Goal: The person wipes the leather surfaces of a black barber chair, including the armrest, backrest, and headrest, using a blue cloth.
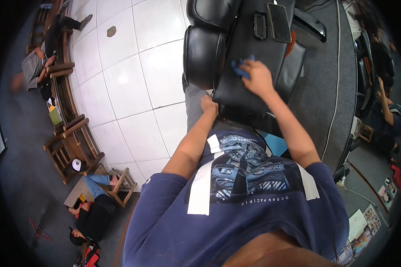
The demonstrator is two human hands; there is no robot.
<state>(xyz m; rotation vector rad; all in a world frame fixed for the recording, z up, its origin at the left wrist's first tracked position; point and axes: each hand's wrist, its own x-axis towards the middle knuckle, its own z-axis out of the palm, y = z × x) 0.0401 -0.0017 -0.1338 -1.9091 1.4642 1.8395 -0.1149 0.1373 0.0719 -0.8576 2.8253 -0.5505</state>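
A crumpled blue cloth (242, 68) is bunched under the fingers of my right hand (259, 78), against the flat black padded surface (254, 96) of a leather-look chair. My left hand (209, 106) is low at the near left corner of that surface, its fingers curled; what they close on is hidden. Thick rounded black cushions (204, 56) run along the left side. Farther up the padded surface lie a smartphone (280, 23) with a white cable plugged in and a small black oblong tray (260, 25). An orange fuzzy item (291, 44) shows beside the phone.
White floor tiles (127, 83) spread to the left. One person sits on a wooden bench (67, 71); another person (97, 213) sits lower left near a small wooden stool (123, 188). A pale cable (336, 83) runs along the right, beside a mirror (377, 110).
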